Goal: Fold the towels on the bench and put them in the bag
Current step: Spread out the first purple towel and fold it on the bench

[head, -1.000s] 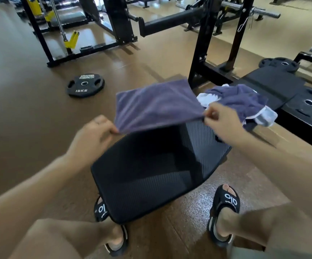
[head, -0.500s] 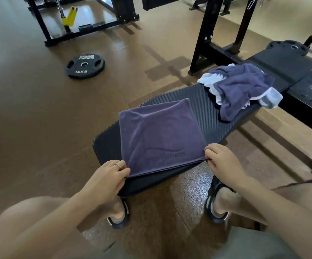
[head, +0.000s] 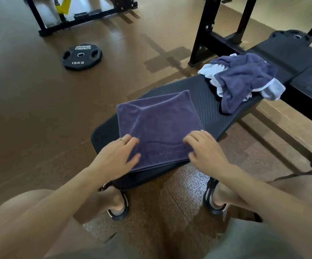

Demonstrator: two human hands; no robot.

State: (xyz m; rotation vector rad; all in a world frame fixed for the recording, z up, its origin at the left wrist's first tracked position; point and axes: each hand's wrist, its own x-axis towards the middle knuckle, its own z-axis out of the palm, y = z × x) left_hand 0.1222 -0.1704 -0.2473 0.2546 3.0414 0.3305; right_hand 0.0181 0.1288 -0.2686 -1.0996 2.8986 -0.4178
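We see the left hand [head: 117, 157] lying flat, fingers relaxed and spread, on the near left corner of the folded purple towel [head: 159, 126], gripping nothing. The right hand [head: 204, 149] rests likewise on the near right corner, fingers loosely bent on the cloth. The towel lies flat on the near end of the black tabletop [head: 209, 101]. Farther along it sits a crumpled heap of purple and white towels [head: 243, 79]. A 15 kg weight plate [head: 81, 57] lies on the floor.

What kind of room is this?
Most likely a gym. A weight plate marked 15KG lies on the floor, black lifting racks stand behind, and towels sit on a padded bench.
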